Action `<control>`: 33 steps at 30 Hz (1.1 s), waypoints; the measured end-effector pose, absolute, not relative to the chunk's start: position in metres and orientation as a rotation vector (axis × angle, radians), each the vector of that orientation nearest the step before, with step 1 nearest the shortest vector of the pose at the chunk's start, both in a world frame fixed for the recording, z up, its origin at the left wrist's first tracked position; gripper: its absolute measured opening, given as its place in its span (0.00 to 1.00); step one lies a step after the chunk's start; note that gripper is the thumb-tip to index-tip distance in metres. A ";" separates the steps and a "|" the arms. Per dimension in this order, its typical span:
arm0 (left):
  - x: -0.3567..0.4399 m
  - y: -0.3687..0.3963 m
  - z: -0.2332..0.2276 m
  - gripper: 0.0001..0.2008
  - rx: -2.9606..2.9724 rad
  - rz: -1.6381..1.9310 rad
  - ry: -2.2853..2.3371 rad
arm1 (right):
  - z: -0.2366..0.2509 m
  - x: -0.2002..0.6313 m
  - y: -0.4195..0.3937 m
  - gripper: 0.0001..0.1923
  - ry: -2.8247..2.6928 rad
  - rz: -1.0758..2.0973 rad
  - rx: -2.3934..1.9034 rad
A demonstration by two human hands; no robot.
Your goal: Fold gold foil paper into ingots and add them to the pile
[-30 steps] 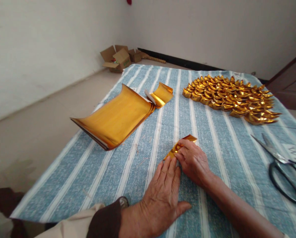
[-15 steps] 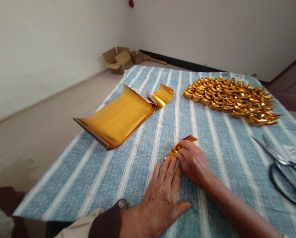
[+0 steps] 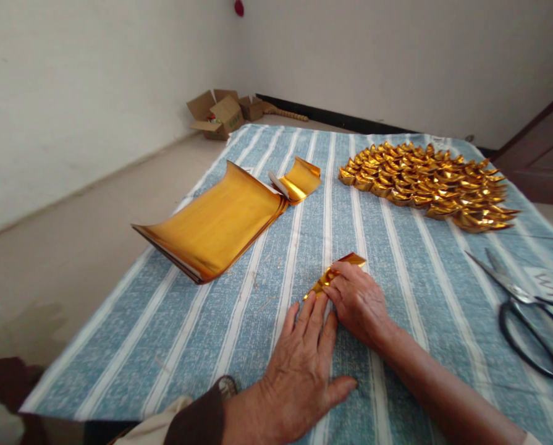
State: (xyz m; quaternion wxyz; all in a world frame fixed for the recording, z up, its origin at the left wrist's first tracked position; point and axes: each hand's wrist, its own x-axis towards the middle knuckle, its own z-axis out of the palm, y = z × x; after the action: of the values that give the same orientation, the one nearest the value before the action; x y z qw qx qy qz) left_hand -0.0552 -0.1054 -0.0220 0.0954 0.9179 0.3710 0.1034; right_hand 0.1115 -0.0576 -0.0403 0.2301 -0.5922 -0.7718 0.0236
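Note:
A small folded piece of gold foil paper [image 3: 334,275] lies on the blue striped cloth [image 3: 239,321]. My right hand [image 3: 357,303] presses down on it, fingers curled over its near edge. Flat on the cloth just below lies my left hand [image 3: 301,371], fingers together, their tips touching the paper's lower left corner. Up and to the left sits a curled stack of gold foil sheets [image 3: 215,222] with a smaller curled strip [image 3: 299,179] at its far end.
A large pile of several folded gold ingots [image 3: 429,185] covers the far right of the cloth. Black-handled scissors [image 3: 521,309] lie at the right edge. Open cardboard boxes [image 3: 220,112] stand on the floor in the far corner by the wall.
My hands and the foil piece have stayed where they were. Only the view has shifted slightly.

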 end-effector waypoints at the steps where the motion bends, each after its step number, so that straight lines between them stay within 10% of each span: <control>1: -0.055 -0.105 -0.022 0.43 2.721 0.307 1.100 | -0.040 0.111 -0.058 0.16 -2.126 0.066 -1.629; 33: -0.053 -0.103 -0.017 0.42 2.665 0.286 1.113 | -0.046 0.113 -0.057 0.15 -2.035 0.031 -1.518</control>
State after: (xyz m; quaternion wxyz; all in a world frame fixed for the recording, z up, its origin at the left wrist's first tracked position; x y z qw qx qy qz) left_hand -0.0532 -0.1026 -0.0165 0.1193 0.9117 0.3809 0.0979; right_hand 0.1129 -0.0571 -0.0456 0.2967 -0.5709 -0.7655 0.0115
